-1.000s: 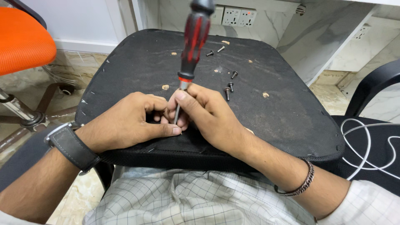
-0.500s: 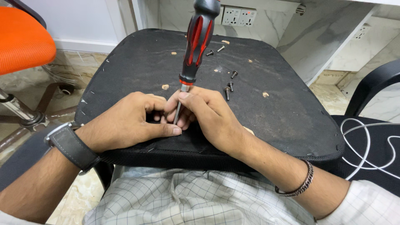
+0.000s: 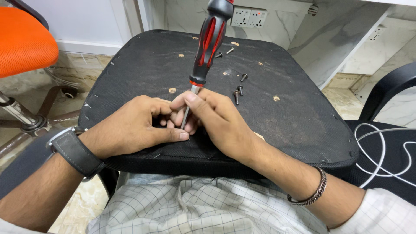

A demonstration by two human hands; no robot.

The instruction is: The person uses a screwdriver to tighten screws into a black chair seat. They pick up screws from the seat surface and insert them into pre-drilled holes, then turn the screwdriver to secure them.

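**Two hands at one screwdriver shaft**

Two hands meeting low on an upturned black seat base (image 3: 130, 65), propped across the lap. Left hand (image 3: 130, 130) curled, thumb stretched flat toward the tip, fingers bunched; whatever sits under them hidden. Right hand (image 3: 216, 123) pinching the thin metal shaft between thumb and forefinger. Screwdriver (image 3: 208, 43) standing near upright, tilted slightly right, red-and-black handle free above, unheld. Probably light and rigid, top-heavy when gripped so low; ribbed handle the surer hold, bare shaft likely slippery. Base cover coarse, dusty, stapled along the edge, dotted with pale holes. Beyond: marble-look wall, wall sockets (image 3: 249, 17), orange chair (image 3: 26, 39) left, white cable (image 3: 381, 151) right. Loose dark screws (image 3: 237, 92) just past the knuckles.
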